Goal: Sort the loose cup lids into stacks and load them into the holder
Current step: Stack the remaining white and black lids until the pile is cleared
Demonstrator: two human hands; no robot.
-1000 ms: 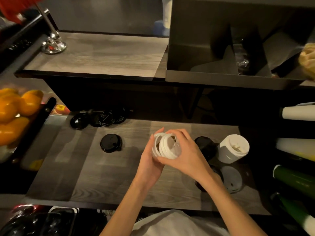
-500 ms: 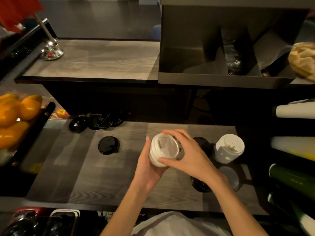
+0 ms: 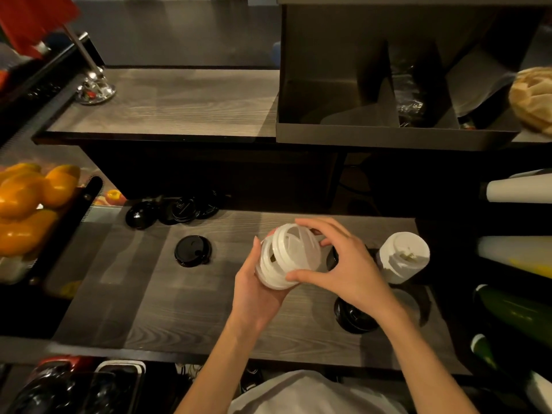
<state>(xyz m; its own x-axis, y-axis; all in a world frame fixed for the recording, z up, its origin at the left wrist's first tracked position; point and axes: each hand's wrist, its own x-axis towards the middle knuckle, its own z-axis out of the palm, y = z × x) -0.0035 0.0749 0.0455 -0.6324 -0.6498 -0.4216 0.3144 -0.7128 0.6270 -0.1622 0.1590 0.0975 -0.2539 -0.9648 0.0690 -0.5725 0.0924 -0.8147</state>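
Observation:
My left hand (image 3: 254,297) cups a short stack of white lids (image 3: 280,264) from below, over the lower counter. My right hand (image 3: 343,270) pinches the rim of the top white lid, which sits tilted on the stack. Another stack of white lids (image 3: 403,255) stands to the right. A single black lid (image 3: 192,251) lies flat to the left, and several black lids (image 3: 173,209) lie at the back left. A black lid stack (image 3: 352,316) shows under my right wrist. The dark divided holder (image 3: 388,135) sits on the upper shelf.
Oranges (image 3: 27,201) fill a crate at the left. Rolled cups or sleeves (image 3: 519,191) and a green bottle (image 3: 519,312) lie along the right edge. A metal stand base (image 3: 95,89) sits on the upper shelf (image 3: 179,106). A bread-like item (image 3: 534,97) is at the far right.
The top white lid has gone from nearly upright to lying tilted on the stack. Both hands stay at the stack; the view has shifted slightly.

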